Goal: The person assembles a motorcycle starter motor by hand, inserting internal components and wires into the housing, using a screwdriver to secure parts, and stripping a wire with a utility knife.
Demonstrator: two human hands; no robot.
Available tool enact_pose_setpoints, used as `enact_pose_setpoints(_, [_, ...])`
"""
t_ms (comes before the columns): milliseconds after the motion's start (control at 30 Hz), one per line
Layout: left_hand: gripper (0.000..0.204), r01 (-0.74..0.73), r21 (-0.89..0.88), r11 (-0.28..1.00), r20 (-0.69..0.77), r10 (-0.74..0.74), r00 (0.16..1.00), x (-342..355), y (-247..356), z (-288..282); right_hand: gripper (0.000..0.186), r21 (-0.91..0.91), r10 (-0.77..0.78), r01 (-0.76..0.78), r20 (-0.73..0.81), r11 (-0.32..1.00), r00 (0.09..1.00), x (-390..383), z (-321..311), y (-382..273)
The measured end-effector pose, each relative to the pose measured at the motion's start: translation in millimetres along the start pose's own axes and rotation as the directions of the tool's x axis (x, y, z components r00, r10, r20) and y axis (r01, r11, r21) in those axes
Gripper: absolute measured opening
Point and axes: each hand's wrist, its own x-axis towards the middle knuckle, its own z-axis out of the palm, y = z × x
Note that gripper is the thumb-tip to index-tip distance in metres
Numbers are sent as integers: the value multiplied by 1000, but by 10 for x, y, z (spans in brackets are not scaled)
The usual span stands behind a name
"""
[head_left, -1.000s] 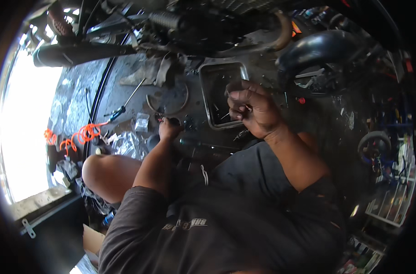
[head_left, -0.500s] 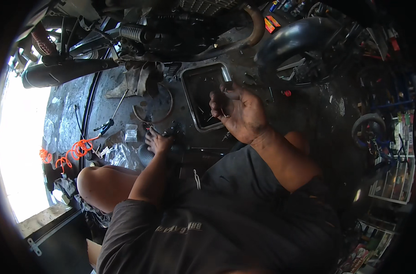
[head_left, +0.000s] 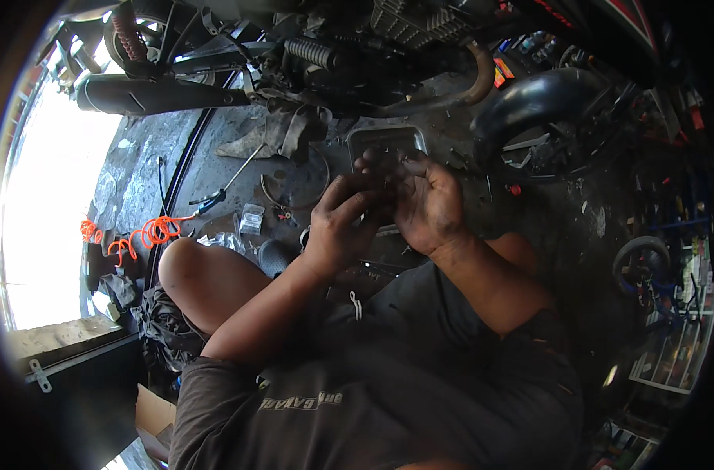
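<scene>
In front of my lap my two hands are together above a rectangular metal tray (head_left: 355,142). My right hand (head_left: 433,205) is turned palm up with its fingers curled and its thumb raised. Against it, my left hand (head_left: 337,227) bends its fingers inward, fingertips close to the right palm. Whatever lies between the fingers is dark, small and mostly hidden, so its kind does not show. Beyond the tray stands a motorcycle, with its curved exhaust pipe (head_left: 480,74), black muffler (head_left: 157,95) and coil-spring shock absorber (head_left: 311,52).
A grey rag (head_left: 282,133), a blow gun (head_left: 210,202) on an orange coiled hose (head_left: 155,229) and a small clear packet (head_left: 252,219) lie on the floor at left. A black curved fender (head_left: 538,98) sits at right. Farther right are shelves (head_left: 674,348).
My left hand has risen from the floor by my left knee and come to my right hand. My right hand stays raised. The whole view has shifted, moving the surroundings rightward and down.
</scene>
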Motion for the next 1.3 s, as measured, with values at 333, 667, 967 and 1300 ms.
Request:
enact_pose_setpoints(333, [19,46,-660,750,-186,-223,957,773,315,-632,17,-528,-472,607,382,594,795,-157,505,-380])
enact_pose_setpoints(667, [18,4,-921,388,-67,-168,984,861,361,-625,18,-675,-410,728,701,-117,584,-409,1160,-588])
enact_pose_setpoints(967, [20,122,-941,315,42,-251,967,561,72,-345,17,-717,-463,697,610,24,643,-204,570,-379])
enact_pose_setpoints(1300, [15,124,-938,324,56,-210,976,640,-174,-69,14,-659,-446,598,412,456,795,9,308,-383])
